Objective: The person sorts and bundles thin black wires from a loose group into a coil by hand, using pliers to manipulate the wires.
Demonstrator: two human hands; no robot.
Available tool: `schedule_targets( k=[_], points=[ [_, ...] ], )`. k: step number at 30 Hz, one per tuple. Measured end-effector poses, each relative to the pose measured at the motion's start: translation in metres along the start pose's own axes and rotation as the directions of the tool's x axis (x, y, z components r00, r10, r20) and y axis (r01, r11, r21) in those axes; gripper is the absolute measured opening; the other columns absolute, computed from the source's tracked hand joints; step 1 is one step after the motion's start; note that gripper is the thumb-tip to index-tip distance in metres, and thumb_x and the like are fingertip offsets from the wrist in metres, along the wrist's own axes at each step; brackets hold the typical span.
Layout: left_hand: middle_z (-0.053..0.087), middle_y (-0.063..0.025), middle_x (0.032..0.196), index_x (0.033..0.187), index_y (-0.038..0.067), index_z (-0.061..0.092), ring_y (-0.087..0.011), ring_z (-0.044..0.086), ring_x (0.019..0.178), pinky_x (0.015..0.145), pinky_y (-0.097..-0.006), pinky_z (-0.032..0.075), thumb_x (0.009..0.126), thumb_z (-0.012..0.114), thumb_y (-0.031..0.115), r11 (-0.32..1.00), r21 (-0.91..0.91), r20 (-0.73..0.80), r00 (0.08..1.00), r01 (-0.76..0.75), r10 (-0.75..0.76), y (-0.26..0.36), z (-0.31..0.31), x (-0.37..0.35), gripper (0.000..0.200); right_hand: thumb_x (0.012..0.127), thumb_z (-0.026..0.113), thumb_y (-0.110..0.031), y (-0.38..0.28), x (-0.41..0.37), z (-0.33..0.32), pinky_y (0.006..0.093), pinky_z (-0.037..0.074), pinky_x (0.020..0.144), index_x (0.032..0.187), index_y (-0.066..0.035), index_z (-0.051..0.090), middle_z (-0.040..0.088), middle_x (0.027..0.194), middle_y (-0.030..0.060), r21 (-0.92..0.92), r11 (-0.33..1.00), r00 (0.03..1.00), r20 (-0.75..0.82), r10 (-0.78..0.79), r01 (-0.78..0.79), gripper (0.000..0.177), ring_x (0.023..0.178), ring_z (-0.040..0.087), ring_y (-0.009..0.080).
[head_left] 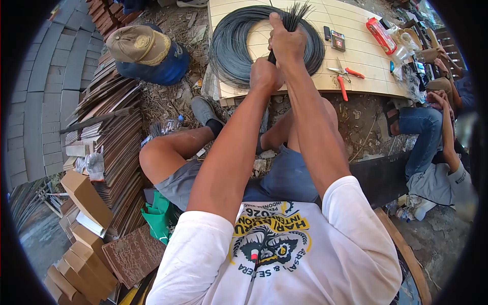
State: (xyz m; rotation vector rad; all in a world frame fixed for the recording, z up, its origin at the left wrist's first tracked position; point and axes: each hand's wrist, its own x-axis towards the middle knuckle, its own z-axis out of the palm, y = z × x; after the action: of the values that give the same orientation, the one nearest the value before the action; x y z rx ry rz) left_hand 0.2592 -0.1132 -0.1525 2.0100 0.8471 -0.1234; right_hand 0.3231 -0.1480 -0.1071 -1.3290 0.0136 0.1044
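Observation:
My right hand (288, 43) is closed around a bundle of dark wire (295, 16), its thumb up and the cut ends fanning out above the fist. Just below it, my left hand (266, 75) grips the lower part of the same bundle. Both fists are over a large coil of dark wire (231, 43) that lies on the pale tabletop (356, 15). Right of the coil, red-handled cutters (345, 73) rest with their handles spread.
A small pack (337, 40) and a black lighter (327, 33) lie by the coil. A red packet (381, 35) sits farther right. Seated people (427, 124) are at the right. A cap (140, 44) tops a blue container (175, 63); stacked boards (117, 132) stand at left.

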Motion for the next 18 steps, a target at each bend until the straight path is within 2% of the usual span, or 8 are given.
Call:
schedule_targets(
  k=[1, 2, 4, 6, 7, 8, 11, 18],
  points=[
    [0.069, -0.0256, 0.106, 0.099, -0.004, 0.071, -0.0402, 0.066, 0.102, 0.083, -0.0452, 0.054, 0.081, 0.072, 0.036, 1.000, 0.003, 0.005, 1.000, -0.004, 0.004, -0.012, 0.002, 0.003, 0.043, 0.090, 0.072, -0.024, 0.006, -0.004, 0.002, 0.0260, 0.037, 0.041, 0.076, -0.007, 0.058, 0.050, 0.055, -0.0002, -0.037, 0.995, 0.994, 0.046, -0.095, 0.096, 0.026, 0.044, 0.045, 0.0092],
    [0.069, -0.0266, 0.103, 0.098, -0.004, 0.071, -0.0414, 0.066, 0.102, 0.082, -0.0454, 0.054, 0.081, 0.073, 0.033, 0.978, -0.007, -0.019, 0.978, -0.209, 0.209, -0.022, -0.001, 0.004, 0.041, 0.090, 0.072, -0.025, 0.006, -0.010, 0.006, 0.0254, 0.036, 0.042, 0.075, -0.008, 0.059, 0.050, 0.055, -0.0024, -0.070, 0.978, 0.977, 0.098, -0.188, 0.196, 0.026, 0.044, 0.045, 0.0076],
    [0.069, -0.0276, 0.101, 0.096, -0.005, 0.071, -0.0425, 0.066, 0.101, 0.081, -0.0456, 0.053, 0.080, 0.073, 0.030, 0.910, -0.014, -0.049, 0.909, -0.414, 0.413, -0.029, 0.001, 0.008, 0.038, 0.091, 0.072, -0.027, 0.003, -0.023, 0.009, 0.0242, 0.036, 0.043, 0.075, -0.010, 0.060, 0.050, 0.056, -0.0048, -0.156, 0.971, 0.977, 0.135, -0.162, 0.183, 0.026, 0.046, 0.044, 0.0053],
    [0.069, -0.0291, 0.096, 0.094, -0.006, 0.071, -0.0433, 0.066, 0.099, 0.081, -0.0456, 0.053, 0.078, 0.073, 0.029, 0.913, -0.048, -0.073, 0.913, -0.406, 0.402, -0.029, -0.007, 0.007, 0.038, 0.089, 0.071, -0.034, -0.002, -0.023, 0.012, 0.0320, 0.049, 0.071, 0.088, -0.002, 0.070, 0.070, 0.076, 0.0048, -0.176, 0.980, 0.983, 0.168, -0.067, 0.097, 0.032, 0.071, 0.063, 0.0163],
    [0.068, -0.0308, 0.093, 0.093, -0.007, 0.070, -0.0432, 0.066, 0.098, 0.080, -0.0451, 0.053, 0.077, 0.072, 0.026, 0.948, 0.002, -0.009, 0.948, -0.319, 0.319, -0.025, -0.008, 0.010, 0.036, 0.091, 0.071, -0.027, -0.007, -0.020, 0.015, 0.0250, 0.039, 0.046, 0.076, -0.010, 0.058, 0.050, 0.058, -0.0040, -0.077, 0.985, 0.975, 0.172, -0.138, 0.153, 0.027, 0.049, 0.046, 0.0073],
    [0.068, -0.0308, 0.093, 0.093, -0.007, 0.070, -0.0432, 0.066, 0.098, 0.080, -0.0451, 0.053, 0.077, 0.072, 0.026, 0.940, -0.005, -0.019, 0.939, -0.342, 0.342, -0.013, -0.014, 0.005, 0.036, 0.091, 0.071, -0.027, -0.017, -0.013, 0.012, 0.0250, 0.039, 0.046, 0.076, -0.010, 0.058, 0.050, 0.058, -0.0040, -0.075, 0.981, 0.971, 0.174, -0.165, 0.180, 0.027, 0.049, 0.046, 0.0073],
    [0.067, -0.0233, 0.072, 0.084, -0.010, 0.067, -0.0347, 0.068, 0.070, 0.066, -0.0427, 0.051, 0.074, 0.068, 0.024, 0.978, -0.102, 0.007, 0.983, -0.184, 0.185, 0.026, -0.034, -0.026, 0.035, 0.093, 0.068, -0.026, -0.040, 0.028, -0.016, 0.0302, 0.046, 0.052, 0.078, -0.010, 0.052, 0.052, 0.059, 0.0011, 0.215, 0.903, 0.884, 0.380, 0.274, -0.372, 0.026, 0.051, 0.051, 0.0148],
    [0.063, -0.0132, 0.062, 0.074, -0.004, 0.066, -0.0243, 0.063, 0.059, 0.061, -0.0395, 0.049, 0.077, 0.070, 0.025, 0.966, -0.107, -0.004, 0.972, -0.236, 0.236, 0.039, -0.017, -0.041, 0.030, 0.092, 0.070, -0.028, -0.052, 0.063, -0.047, 0.0327, 0.049, 0.055, 0.080, -0.007, 0.057, 0.055, 0.063, 0.0007, 0.305, 0.779, 0.803, 0.452, 0.389, -0.548, 0.027, 0.054, 0.054, 0.0125]
  ],
)
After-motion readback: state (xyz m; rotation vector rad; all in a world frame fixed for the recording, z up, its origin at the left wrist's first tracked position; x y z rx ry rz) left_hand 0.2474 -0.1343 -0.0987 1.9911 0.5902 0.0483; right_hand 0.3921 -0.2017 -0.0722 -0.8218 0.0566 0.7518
